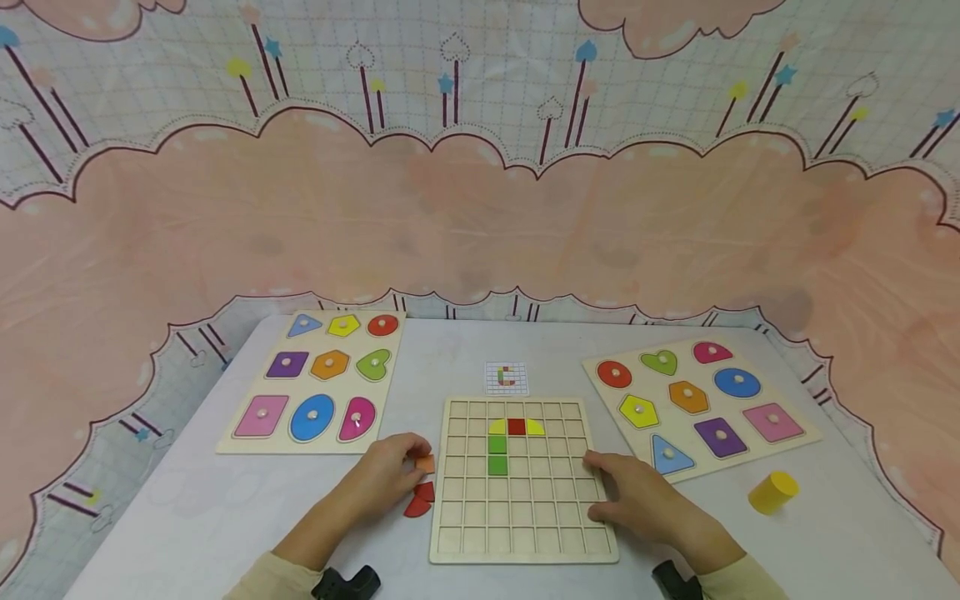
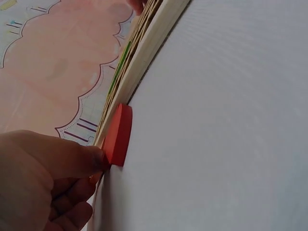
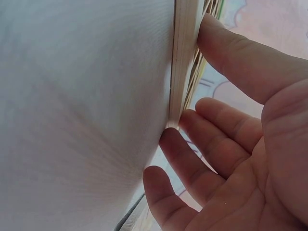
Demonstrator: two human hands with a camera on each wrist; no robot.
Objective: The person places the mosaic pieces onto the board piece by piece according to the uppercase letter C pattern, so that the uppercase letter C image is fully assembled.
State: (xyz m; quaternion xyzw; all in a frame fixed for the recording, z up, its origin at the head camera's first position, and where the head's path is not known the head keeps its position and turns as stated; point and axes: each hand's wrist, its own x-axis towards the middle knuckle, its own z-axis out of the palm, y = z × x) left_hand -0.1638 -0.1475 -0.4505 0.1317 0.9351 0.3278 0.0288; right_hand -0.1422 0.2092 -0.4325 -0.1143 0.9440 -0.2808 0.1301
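Note:
A wooden grid board (image 1: 525,533) lies in front of the person. Near its top, a red square (image 1: 516,427) sits between two yellow curved pieces (image 1: 536,427), with two green squares (image 1: 497,444) below the left one. Left of the board, the left hand (image 1: 386,475) pinches an orange square piece (image 1: 425,464) between thumb and fingers. Just below it are red pieces (image 1: 417,506) with curved edges; one red piece (image 2: 120,134) shows beside the thumb in the left wrist view. The right hand (image 1: 637,496) rests at the board's right edge, its thumb and fingers spread (image 3: 231,43).
A small pattern card (image 1: 506,378) lies behind the grid board. Knobbed shape-puzzle boards stand flat at the left (image 1: 255,383) and right (image 1: 738,433). A yellow cylinder (image 1: 772,492) is at the right, below the right puzzle board. Patterned cloth (image 1: 480,225) hangs behind the white table.

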